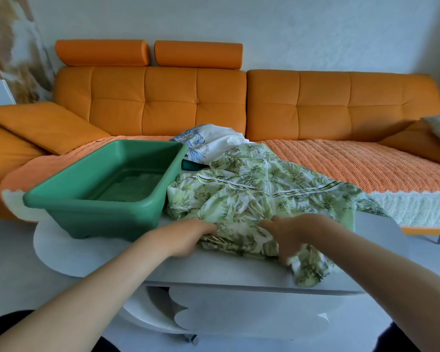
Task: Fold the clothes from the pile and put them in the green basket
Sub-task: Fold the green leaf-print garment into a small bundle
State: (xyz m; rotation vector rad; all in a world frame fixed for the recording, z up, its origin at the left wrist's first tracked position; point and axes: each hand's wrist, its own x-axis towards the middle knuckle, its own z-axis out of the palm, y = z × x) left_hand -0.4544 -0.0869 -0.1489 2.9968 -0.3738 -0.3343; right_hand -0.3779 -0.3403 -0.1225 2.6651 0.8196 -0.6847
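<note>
As the leaf-print garment (pixel 252 189) is lying crumpled, I am seeing left hand (pixel 188 237) pinching its hem, likely flattening it; right hand (pixel 297 232) fingers blurred, cannot tell

9 o'clock basket (pixel 99 219): plain green. Centre garment (pixel 252 196) white with green leaf print and a striped band; 12 o'clock cloth (pixel 208 138) white, blue floral. Orange sofa (pixel 163 97), white bench (pixel 214 270).

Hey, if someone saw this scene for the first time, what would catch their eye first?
The long orange sofa fills the background. On the white table in front, an empty green basket sits left of a rumpled leaf-print garment, with the left hand and right hand on its near edge.
</note>
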